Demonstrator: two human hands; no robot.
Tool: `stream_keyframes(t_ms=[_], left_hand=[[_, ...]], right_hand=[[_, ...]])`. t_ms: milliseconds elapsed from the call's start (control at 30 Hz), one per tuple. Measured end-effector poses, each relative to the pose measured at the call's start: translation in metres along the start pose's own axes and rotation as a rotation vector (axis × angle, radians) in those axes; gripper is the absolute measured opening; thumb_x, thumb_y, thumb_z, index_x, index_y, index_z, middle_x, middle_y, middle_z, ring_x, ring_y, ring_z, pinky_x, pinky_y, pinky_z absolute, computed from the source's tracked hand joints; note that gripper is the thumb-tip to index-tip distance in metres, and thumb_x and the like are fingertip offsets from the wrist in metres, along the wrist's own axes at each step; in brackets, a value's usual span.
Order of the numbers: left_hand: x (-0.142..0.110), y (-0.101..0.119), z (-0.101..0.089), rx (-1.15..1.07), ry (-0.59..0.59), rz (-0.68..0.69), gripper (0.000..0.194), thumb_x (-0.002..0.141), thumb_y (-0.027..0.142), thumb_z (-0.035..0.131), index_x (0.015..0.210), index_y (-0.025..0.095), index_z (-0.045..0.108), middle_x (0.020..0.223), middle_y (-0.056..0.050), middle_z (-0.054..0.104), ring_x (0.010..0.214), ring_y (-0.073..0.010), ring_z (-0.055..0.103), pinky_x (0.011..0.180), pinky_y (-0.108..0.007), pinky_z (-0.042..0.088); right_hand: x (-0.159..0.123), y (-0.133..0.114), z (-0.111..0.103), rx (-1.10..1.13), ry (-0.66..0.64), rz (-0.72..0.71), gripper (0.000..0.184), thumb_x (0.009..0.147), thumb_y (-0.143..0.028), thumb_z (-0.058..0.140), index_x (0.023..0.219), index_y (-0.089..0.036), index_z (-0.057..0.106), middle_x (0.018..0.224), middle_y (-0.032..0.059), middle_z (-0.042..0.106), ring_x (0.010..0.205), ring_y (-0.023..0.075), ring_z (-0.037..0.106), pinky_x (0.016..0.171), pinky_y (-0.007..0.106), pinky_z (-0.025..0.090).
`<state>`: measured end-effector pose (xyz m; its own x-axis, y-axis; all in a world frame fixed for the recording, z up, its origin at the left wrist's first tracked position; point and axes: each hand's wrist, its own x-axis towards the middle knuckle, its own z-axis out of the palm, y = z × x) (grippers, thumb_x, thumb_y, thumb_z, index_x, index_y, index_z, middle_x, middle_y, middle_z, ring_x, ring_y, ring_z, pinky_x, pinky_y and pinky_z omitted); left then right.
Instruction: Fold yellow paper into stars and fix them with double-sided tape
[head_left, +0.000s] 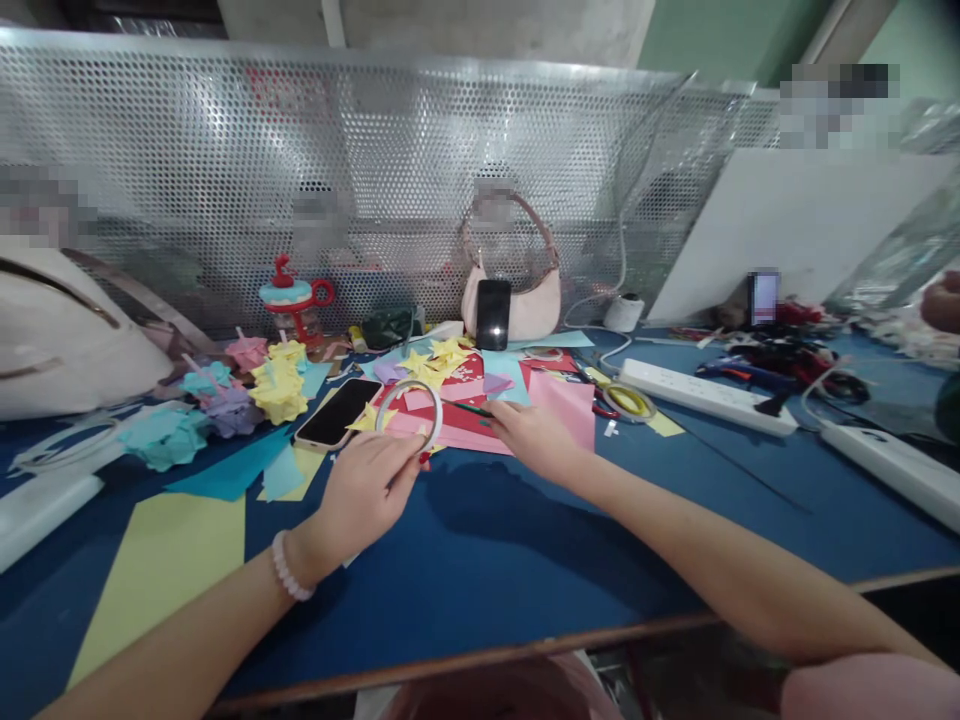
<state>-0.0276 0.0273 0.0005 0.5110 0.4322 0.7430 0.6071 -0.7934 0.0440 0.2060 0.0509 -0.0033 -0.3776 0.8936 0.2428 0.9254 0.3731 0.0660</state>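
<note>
My left hand pinches a thin white tape ring and holds it upright above the blue table. My right hand reaches forward onto the pink paper sheets, with its fingers closed near a thin green stick; whether it grips the stick is not clear. Yellow paper stars and red paper lie just behind both hands. A black phone lies flat to the left of the ring.
Folded paper flowers are heaped at the left beside a white bag. A pink handbag with a phone leaning on it stands at the mesh wall. Power strips and cables lie at the right. Another tape roll lies nearby.
</note>
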Motion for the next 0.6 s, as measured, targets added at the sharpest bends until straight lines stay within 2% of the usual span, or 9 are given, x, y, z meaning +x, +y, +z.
stream_keyframes(t_ms=[167, 300, 400, 500, 600], left_hand=[[0.001, 0.008, 0.001, -0.305, -0.211, -0.231, 0.020, 0.088, 0.021, 0.041, 0.083, 0.018, 0.060, 0.072, 0.000, 0.067, 0.066, -0.0123, 0.061, 0.067, -0.022, 0.047], [0.002, 0.016, -0.002, -0.529, -0.324, -0.360, 0.021, 0.088, 0.023, 0.041, 0.080, 0.018, 0.060, 0.077, -0.001, 0.066, 0.067, -0.0111, 0.061, 0.062, -0.018, 0.048], [0.002, 0.022, -0.002, -0.604, -0.349, -0.381, 0.020, 0.088, 0.023, 0.042, 0.083, 0.019, 0.061, 0.079, -0.001, 0.066, 0.070, -0.0120, 0.061, 0.064, -0.019, 0.049], [0.001, 0.024, -0.003, -0.609, -0.372, -0.378, 0.019, 0.088, 0.023, 0.042, 0.083, 0.019, 0.061, 0.079, -0.001, 0.066, 0.070, -0.0121, 0.061, 0.064, -0.019, 0.049], [0.001, 0.024, -0.003, -0.579, -0.385, -0.378, 0.019, 0.087, 0.023, 0.043, 0.083, 0.019, 0.061, 0.080, -0.001, 0.066, 0.072, -0.0128, 0.061, 0.065, -0.020, 0.047]], right_hand=[[0.005, 0.009, 0.014, 0.012, 0.011, -0.001, 0.025, 0.091, -0.024, 0.039, 0.111, -0.014, 0.049, 0.092, 0.0127, 0.064, 0.076, 0.0221, 0.063, 0.058, 0.026, 0.040], [0.005, 0.010, 0.013, 0.040, 0.040, -0.039, 0.021, 0.088, -0.023, 0.045, 0.106, -0.013, 0.053, 0.096, 0.0127, 0.062, 0.088, 0.0220, 0.060, 0.070, 0.029, 0.044], [0.000, 0.002, -0.001, 0.236, 0.223, -0.111, 0.019, 0.088, -0.018, 0.043, 0.105, -0.015, 0.053, 0.099, 0.0093, 0.061, 0.094, 0.0177, 0.056, 0.079, 0.029, 0.045], [-0.010, -0.011, -0.015, 0.514, 0.464, -0.235, 0.019, 0.088, -0.014, 0.040, 0.099, -0.017, 0.054, 0.094, 0.0079, 0.061, 0.089, 0.0162, 0.056, 0.077, 0.031, 0.047], [-0.017, -0.022, -0.023, 0.610, 0.519, -0.398, 0.019, 0.087, -0.013, 0.041, 0.096, -0.017, 0.056, 0.093, 0.0079, 0.062, 0.090, 0.0159, 0.056, 0.079, 0.031, 0.048]])
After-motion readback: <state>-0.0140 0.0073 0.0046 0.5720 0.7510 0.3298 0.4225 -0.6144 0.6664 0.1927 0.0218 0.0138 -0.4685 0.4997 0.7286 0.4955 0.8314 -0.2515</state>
